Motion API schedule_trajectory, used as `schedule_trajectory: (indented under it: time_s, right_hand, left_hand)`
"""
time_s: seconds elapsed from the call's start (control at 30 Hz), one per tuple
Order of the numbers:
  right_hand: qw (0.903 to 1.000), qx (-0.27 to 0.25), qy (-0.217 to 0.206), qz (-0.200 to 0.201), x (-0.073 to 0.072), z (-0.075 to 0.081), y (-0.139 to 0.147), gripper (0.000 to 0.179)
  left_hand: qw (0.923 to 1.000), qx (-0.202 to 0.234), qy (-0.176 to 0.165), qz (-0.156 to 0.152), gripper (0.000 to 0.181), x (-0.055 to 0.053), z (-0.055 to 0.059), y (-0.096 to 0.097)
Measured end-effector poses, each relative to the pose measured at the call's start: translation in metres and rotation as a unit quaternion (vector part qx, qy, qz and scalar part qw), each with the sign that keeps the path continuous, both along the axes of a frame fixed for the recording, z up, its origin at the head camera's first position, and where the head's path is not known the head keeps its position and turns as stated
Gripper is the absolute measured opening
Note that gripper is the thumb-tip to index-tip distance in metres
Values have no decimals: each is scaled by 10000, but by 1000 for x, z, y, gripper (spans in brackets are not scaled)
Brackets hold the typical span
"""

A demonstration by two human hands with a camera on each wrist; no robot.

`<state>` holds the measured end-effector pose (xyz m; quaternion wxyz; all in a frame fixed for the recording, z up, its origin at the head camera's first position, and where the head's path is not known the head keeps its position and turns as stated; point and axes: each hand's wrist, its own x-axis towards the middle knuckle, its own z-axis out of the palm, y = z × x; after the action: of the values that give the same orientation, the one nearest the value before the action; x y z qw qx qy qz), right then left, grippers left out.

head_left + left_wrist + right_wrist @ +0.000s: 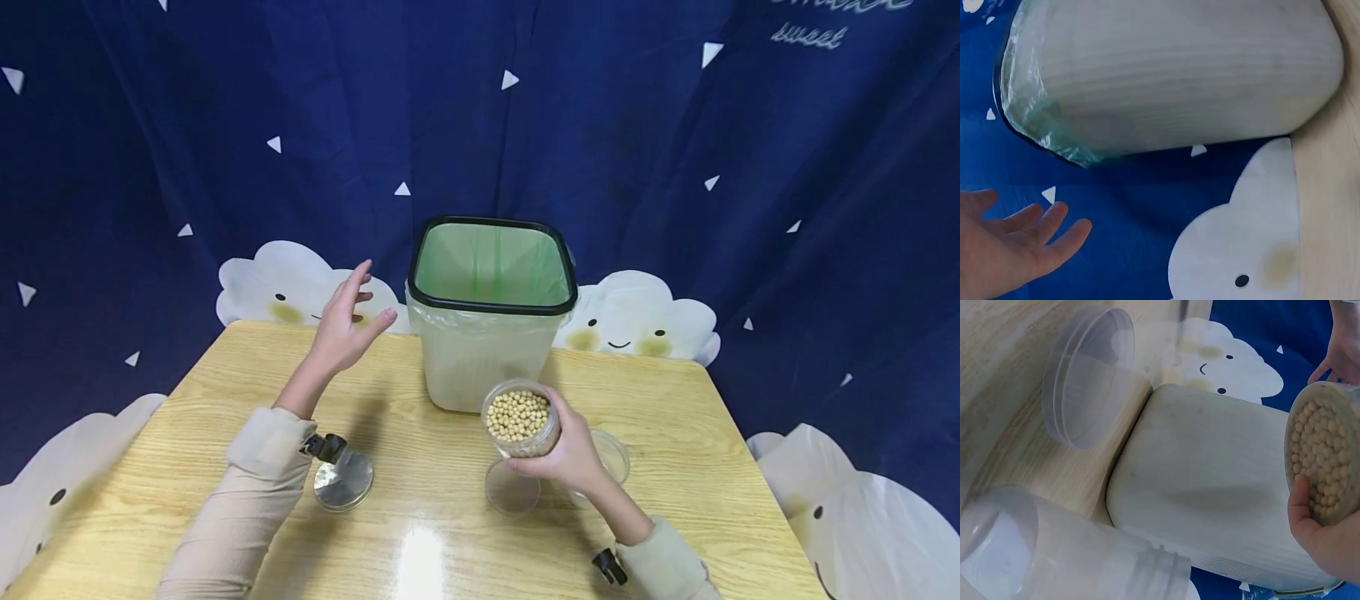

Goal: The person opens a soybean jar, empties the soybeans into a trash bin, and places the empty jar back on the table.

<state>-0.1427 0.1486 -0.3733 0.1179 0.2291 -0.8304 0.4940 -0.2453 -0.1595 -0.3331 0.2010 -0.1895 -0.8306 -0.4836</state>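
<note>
My right hand (pixel 573 446) grips a clear plastic jar (pixel 542 443) from its right side. The jar is tilted, with its mouth uncovered, and holds many pale yellow soybeans (pixel 517 415). It is above the table, in front of the bin (pixel 480 342). In the right wrist view, the thumb presses on the jar near the beans (pixel 1319 453). My left hand (pixel 345 329) is raised left of the bin, fingers spread and holding nothing. A clear round lid (pixel 1088 378) lies on the table below the held jar. Beside it stands a second clear jar (pixel 1085 547) without a lid.
The bin has a black rim (pixel 495 307) and a green liner (pixel 487 258). A silvery round lid (pixel 345 483) lies on the wooden table (pixel 420 467) below my left forearm. A dark blue curtain (pixel 337 108) hangs behind the table.
</note>
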Motion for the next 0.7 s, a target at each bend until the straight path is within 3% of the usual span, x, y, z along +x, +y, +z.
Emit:
schedule_trajectory:
  time_s: [0.33, 0.5, 0.7]
  right_hand:
    - [9999, -121, -69, -77, -11, 9, 10, 88]
    - [9995, -271, -140, -101, -26, 5, 24, 90]
    - [9993, -365, -64, -100, -32, 22, 36, 87]
  left_hand:
    - [9962, 219, -784, -299, 71, -21, 13, 30]
    - [9968, 146, -776, -110, 70, -26, 15, 44]
    - [9977, 121, -666, 104, 70, -29, 10, 52]
